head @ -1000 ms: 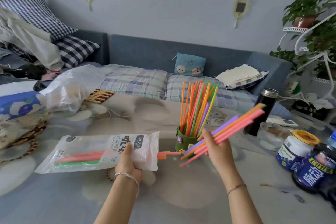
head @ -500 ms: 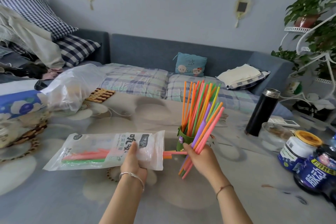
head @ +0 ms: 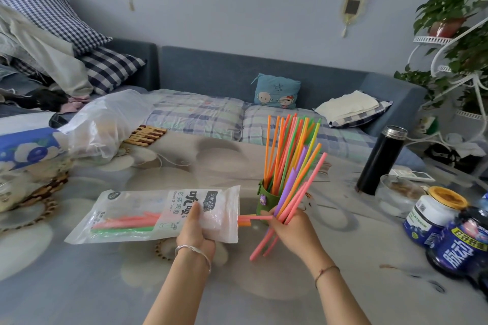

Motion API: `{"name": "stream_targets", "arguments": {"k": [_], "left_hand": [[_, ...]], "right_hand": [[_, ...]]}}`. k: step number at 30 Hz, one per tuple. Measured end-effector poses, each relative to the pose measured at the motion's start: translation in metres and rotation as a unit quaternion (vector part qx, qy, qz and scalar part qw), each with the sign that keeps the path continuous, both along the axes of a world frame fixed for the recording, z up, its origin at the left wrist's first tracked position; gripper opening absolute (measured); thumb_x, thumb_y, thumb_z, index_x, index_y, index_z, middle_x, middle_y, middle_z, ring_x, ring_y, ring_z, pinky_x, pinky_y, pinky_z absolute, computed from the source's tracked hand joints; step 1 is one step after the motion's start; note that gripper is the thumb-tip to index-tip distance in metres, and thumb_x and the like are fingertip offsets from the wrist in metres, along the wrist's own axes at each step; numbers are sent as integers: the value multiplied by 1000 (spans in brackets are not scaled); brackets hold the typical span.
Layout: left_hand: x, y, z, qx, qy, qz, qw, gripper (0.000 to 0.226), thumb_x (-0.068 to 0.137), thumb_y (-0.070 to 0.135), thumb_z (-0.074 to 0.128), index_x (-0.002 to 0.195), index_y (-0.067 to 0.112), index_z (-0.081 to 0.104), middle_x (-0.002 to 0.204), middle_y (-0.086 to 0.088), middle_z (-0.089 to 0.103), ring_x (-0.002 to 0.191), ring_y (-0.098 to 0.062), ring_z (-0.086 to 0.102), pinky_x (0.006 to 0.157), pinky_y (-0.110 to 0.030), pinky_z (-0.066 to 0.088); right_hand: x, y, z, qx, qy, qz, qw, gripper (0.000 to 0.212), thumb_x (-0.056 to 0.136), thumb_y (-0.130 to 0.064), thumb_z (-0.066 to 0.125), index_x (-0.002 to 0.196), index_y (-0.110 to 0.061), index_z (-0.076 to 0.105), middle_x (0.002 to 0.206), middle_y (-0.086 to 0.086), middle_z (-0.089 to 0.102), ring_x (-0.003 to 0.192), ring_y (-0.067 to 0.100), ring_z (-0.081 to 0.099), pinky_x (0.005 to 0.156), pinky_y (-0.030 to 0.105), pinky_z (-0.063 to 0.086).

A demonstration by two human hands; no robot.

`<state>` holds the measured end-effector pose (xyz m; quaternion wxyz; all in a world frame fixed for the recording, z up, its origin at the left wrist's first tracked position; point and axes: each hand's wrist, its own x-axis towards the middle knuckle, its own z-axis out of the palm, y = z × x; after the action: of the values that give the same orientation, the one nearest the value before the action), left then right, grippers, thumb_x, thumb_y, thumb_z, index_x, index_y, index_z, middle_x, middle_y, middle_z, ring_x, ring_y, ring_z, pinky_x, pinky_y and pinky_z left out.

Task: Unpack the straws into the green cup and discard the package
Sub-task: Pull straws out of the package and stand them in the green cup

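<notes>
Pink, orange and purple straws [head: 301,190] are bunched in the right hand [head: 295,231]. Its fingers curl tight around them. The bunch leans up and to the right, just in front of the green cup [head: 264,204], and its low ends stick out below the hand.

The cup stands near the middle of the tabletop [head: 92,290]. It is full of tall straws [head: 286,145] in orange, green and yellow that fan out at the top.

The left hand [head: 195,232] grips the straw bag [head: 142,208] near its open end, with the thumb on top and the fingers tucked under. The bag is held out flat, left of the cup. Some pink and green straws [head: 124,224] lie inside it. A few pink and orange tips poke out of the open end and reach the right hand's fingers.

A black bottle [head: 380,161] stands off to the right, well apart from the cup. Blue jars [head: 430,219] sit by the right edge. A see-through plastic sack [head: 105,124] lies at the far left.
</notes>
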<state>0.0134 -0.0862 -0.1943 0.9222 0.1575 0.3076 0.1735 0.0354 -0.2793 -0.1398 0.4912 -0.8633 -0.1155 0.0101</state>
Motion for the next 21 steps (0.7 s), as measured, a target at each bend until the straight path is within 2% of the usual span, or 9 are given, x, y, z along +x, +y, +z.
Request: {"name": "stream_targets", "arguments": {"k": [2,5,8,10,12,17,21], "left_hand": [[0,0,1,-1,0,0,1000,47,91,22,67,136,13,58,135,-7,65,125,-29,61,111,-59,40],[0,0,2,-4,-1,-2,1000,47,90,21,68,136,14,58,135,-6,66,125,-28,62,110,-59,41],[0,3,1,-6,-2,-1,1000,48,90,22,68,136,14,58,133,-6,66,124,-29,63,110,-60,41],[1,4,0,-5,-7,1,1000,48,89,22,69,136,14,59,133,-7,67,124,-30,62,109,-62,40],[2,6,0,-4,-9,3,1000,48,88,22,70,134,13,59,132,-7,67,124,-31,62,109,-64,39],[6,6,0,-10,-10,-2,1000,50,87,23,71,134,14,59,132,-7,68,123,-32,63,109,-65,39],[6,5,2,-11,-10,-9,1000,48,89,23,69,135,14,59,133,-7,67,125,-32,61,110,-64,39]], "right_hand": [[1,1,3,6,-5,-24,1000,36,84,-36,63,71,-3,65,52,2,53,48,15,51,44,19,37],[-2,2,5,18,-12,-28,999,38,87,-37,58,60,-11,53,47,-3,43,44,12,45,42,18,33],[-5,3,17,89,-18,-12,996,32,90,-28,56,60,-20,59,38,-7,51,39,3,49,42,15,37],[0,0,36,148,-41,-15,988,29,91,-24,56,65,-13,63,36,-10,54,35,0,49,42,15,38],[11,-6,60,160,-77,-23,984,31,91,-28,55,71,-5,64,37,-10,55,35,1,49,41,14,38],[43,-12,113,103,-167,-12,980,31,92,-34,51,72,-13,62,53,-6,54,41,-1,54,42,11,42],[67,-5,109,4,-151,-17,988,36,90,-39,52,74,-9,64,55,-1,52,53,15,56,52,24,48]]}}
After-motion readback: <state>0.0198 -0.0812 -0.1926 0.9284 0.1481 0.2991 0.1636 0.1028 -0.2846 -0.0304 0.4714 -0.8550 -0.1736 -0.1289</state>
